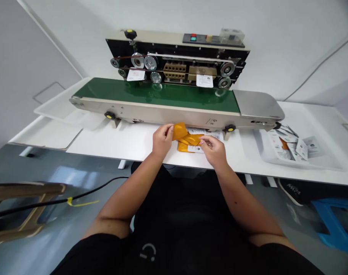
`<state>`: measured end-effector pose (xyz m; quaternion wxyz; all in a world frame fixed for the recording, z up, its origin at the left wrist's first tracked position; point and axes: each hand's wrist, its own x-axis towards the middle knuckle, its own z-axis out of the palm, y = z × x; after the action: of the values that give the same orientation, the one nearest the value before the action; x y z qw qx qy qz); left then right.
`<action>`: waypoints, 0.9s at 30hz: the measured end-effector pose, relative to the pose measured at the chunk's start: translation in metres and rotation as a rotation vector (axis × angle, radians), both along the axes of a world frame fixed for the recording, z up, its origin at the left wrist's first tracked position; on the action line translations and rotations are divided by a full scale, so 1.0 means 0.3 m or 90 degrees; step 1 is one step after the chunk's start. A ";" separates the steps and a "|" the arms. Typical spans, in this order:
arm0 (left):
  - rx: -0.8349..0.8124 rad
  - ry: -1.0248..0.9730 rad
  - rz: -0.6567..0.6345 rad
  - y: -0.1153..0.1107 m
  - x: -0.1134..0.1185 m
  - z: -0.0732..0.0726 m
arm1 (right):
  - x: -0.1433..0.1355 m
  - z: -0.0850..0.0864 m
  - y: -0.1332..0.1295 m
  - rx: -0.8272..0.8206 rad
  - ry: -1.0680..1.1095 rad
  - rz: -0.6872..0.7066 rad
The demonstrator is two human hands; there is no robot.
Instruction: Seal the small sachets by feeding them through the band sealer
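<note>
My left hand (161,140) pinches the edge of a small orange packet (179,131), raised a little above the table's front part. Between thumb and fingers of my right hand (215,150) is the corner of another orange packet (194,139). Beneath both lie more orange and white printed packets (187,147), partly covered. Just behind my hands stands a band sealing machine (176,57) with a green conveyor belt (174,93). One white printed packet (136,75) sits in its left rollers, and another white packet (204,80) hangs at the right by the brass block.
A clear plastic bin (277,162) with several packets stands at the right of the white table (105,147). At the left is a translucent tray (56,109). Below, a brown stool (33,210), a black cable (93,194) and a blue stool (334,225) stand out.
</note>
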<state>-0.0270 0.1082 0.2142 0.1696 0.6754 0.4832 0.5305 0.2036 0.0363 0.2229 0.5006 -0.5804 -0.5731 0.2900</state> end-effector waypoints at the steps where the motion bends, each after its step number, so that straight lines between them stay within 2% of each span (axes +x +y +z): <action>1: -0.033 -0.054 -0.017 0.005 0.000 -0.007 | -0.008 -0.013 0.004 -0.029 0.017 0.016; 5: -0.154 -0.217 -0.172 0.024 0.014 -0.034 | -0.048 -0.026 0.023 -0.096 0.085 0.085; 9: -0.207 -0.206 -0.348 0.001 0.029 -0.030 | -0.082 -0.016 0.026 -0.097 0.108 0.109; 11: -0.205 -0.172 -0.401 -0.017 0.030 -0.019 | -0.073 0.008 0.028 -0.082 0.087 0.101; 13: -0.173 -0.118 -0.403 -0.028 0.028 -0.005 | -0.033 0.064 0.041 -0.044 0.081 0.087; 16: -0.110 -0.024 -0.354 -0.027 0.024 0.012 | 0.091 0.208 0.101 0.049 0.106 0.019; 19: -0.081 0.037 -0.332 -0.015 0.023 0.017 | 0.250 0.371 0.209 0.111 0.101 -0.127; 21: -0.064 0.065 -0.329 -0.008 0.022 0.015 | 0.339 0.447 0.291 0.101 0.085 -0.225; 23: -0.044 0.087 -0.328 -0.004 0.022 0.013 | 0.394 0.485 0.367 0.054 0.091 -0.278; 27: -0.010 0.108 -0.336 0.000 0.021 0.016 | 0.398 0.494 0.482 -0.042 0.157 -0.276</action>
<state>-0.0205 0.1084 0.2189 0.2656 0.8187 0.3072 0.4060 0.3231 0.1809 0.3711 0.5979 -0.6662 -0.3602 0.2627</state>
